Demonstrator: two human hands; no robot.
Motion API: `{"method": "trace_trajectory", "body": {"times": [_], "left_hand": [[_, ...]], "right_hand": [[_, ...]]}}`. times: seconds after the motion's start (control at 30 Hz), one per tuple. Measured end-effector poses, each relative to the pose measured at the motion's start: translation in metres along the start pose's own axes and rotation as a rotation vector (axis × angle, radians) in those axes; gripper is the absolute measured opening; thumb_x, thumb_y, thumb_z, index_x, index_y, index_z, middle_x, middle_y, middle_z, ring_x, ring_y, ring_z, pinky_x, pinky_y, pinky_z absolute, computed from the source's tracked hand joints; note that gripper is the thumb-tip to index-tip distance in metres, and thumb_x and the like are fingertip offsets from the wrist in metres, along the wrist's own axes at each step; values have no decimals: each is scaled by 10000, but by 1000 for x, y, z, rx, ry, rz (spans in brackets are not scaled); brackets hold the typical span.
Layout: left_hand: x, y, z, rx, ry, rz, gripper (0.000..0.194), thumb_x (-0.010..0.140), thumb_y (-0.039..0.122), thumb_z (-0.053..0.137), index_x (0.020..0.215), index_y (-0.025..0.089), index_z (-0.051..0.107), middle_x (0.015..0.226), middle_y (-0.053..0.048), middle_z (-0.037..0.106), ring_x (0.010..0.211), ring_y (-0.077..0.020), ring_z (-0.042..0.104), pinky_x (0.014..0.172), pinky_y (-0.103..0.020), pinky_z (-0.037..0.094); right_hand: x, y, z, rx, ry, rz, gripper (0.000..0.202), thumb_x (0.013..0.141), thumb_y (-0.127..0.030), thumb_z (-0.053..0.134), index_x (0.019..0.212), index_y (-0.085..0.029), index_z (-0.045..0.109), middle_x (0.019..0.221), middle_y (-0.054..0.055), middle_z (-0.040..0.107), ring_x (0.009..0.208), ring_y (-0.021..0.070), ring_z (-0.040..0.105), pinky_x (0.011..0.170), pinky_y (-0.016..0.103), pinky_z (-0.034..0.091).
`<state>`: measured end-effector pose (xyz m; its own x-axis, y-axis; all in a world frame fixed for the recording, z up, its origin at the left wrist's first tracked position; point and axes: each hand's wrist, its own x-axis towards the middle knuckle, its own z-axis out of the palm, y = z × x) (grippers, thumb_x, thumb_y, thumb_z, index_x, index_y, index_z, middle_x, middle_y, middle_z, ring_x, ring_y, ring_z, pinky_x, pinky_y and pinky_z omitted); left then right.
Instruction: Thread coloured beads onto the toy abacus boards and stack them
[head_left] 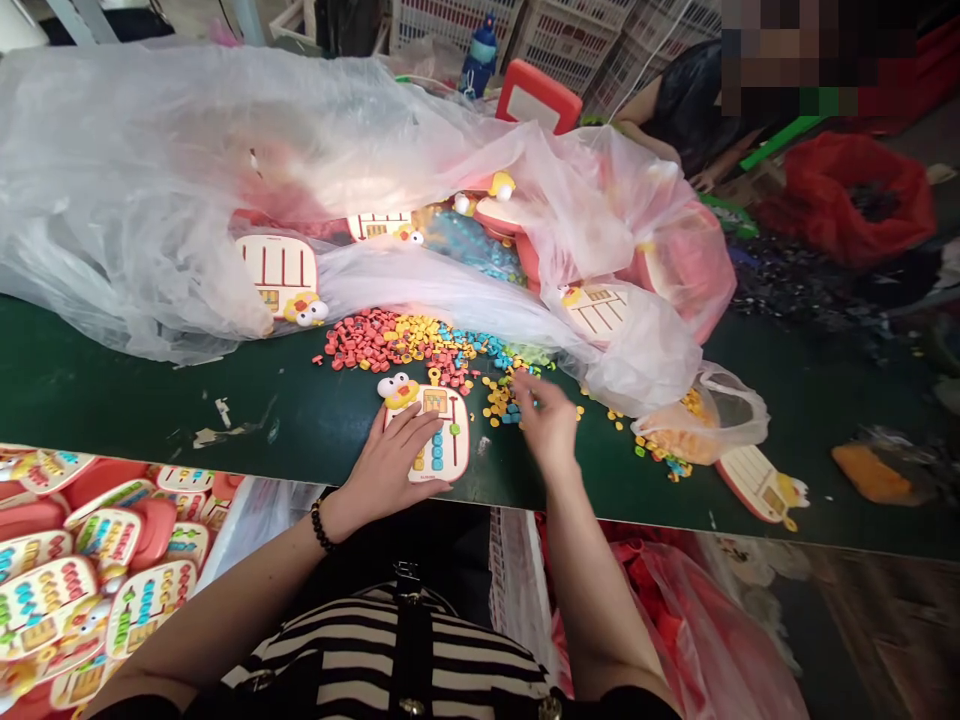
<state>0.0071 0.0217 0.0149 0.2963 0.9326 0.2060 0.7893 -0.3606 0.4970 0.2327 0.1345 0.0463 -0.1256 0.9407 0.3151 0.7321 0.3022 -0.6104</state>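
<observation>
A cream toy board [450, 463] with a red edge and a yellow duck-like head with bulging eyes lies on the green table in front of me. Blue, yellow and green beads sit in its slots. My left hand [397, 455] holds it down from the left, fingers across its face and thumb along the lower edge. My right hand [549, 425], slightly blurred, is right of the board over loose beads, its fingers drawn together. Whatever they pinch is too small to make out. Red, yellow, blue and green beads [367, 340] lie heaped behind the board.
Clear plastic sheeting [150, 180] covers more boards along the table's [300, 415] back. A small bag of orange pieces [686, 425] and another board [754, 482] lie at right. Filled boards [150, 600] are piled lower left. Another person [686, 105] is at the back right.
</observation>
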Motion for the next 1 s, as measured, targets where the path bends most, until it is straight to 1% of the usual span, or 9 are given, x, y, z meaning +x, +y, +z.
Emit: {"method": "trace_trajectory", "body": {"times": [0.03, 0.1, 0.2, 0.3, 0.47, 0.63, 0.8, 0.9, 1.0], "left_hand": [[0, 0, 0, 0, -1, 6, 700, 805, 576, 611, 1367, 191, 447, 1431, -100, 487, 1381, -300, 346, 1159, -510, 153], [0, 0, -1, 1, -1, 7, 702, 807, 579, 609, 1368, 190, 447, 1432, -99, 487, 1382, -300, 345, 1159, -510, 157], [1, 1, -1, 1, -6, -10, 703, 802, 576, 616, 1371, 198, 449, 1434, -98, 484, 1381, -303, 346, 1156, -513, 164], [1, 1, -1, -6, -18, -23, 705, 798, 578, 620, 1374, 209, 449, 1436, -96, 482, 1380, -303, 348, 1154, -511, 168], [1, 1, -2, -8, -20, -21, 700, 801, 577, 618, 1372, 210, 451, 1439, -94, 478, 1381, -302, 344, 1157, -512, 160], [1, 1, -3, -13, -23, -28, 695, 803, 566, 620, 1370, 201, 453, 1436, -96, 482, 1381, -301, 343, 1158, -514, 147], [1, 2, -2, -25, -29, -31, 696, 805, 574, 614, 1378, 219, 439, 1443, -83, 475, 1386, -292, 336, 1160, -506, 135], [1, 1, -2, -9, -28, -27, 687, 803, 570, 615, 1372, 222, 448, 1445, -86, 472, 1385, -295, 336, 1158, -508, 140], [2, 1, -2, 3, -26, -27, 670, 805, 566, 614, 1357, 217, 465, 1443, -89, 474, 1387, -295, 331, 1160, -508, 136]], "right_hand": [[10, 12, -6, -56, 88, 102, 270, 876, -315, 518, 991, -199, 734, 1040, 98, 740, 963, 260, 687, 884, 428, 532], [29, 33, -12, -108, 63, 226, 276, 807, -272, 581, 1013, -159, 726, 983, 115, 748, 878, 271, 696, 852, 443, 538], [46, 51, -10, -124, -31, 212, 273, 771, -210, 575, 991, -167, 731, 989, 98, 745, 879, 250, 688, 873, 422, 528], [54, 56, -7, -168, -83, 152, 263, 755, -163, 555, 948, -191, 731, 971, 78, 739, 878, 228, 677, 870, 397, 521], [69, 56, -6, -213, -189, 166, 175, 683, -164, 632, 842, -185, 702, 819, 51, 706, 758, 210, 642, 780, 390, 524], [71, 56, -10, -114, -145, 185, 103, 656, -149, 611, 743, -187, 650, 733, 24, 675, 699, 190, 613, 756, 383, 520], [39, 28, -5, 209, 75, 212, 168, 707, -306, 650, 826, -191, 622, 764, 21, 669, 682, 167, 615, 668, 323, 537], [11, -6, 15, 293, -96, 15, 138, 792, -334, 629, 857, -214, 646, 826, 29, 685, 704, 162, 630, 665, 310, 542], [-5, -30, 37, 184, -165, -253, 122, 869, -250, 563, 876, -224, 682, 914, 64, 702, 849, 197, 641, 767, 358, 543]]}}
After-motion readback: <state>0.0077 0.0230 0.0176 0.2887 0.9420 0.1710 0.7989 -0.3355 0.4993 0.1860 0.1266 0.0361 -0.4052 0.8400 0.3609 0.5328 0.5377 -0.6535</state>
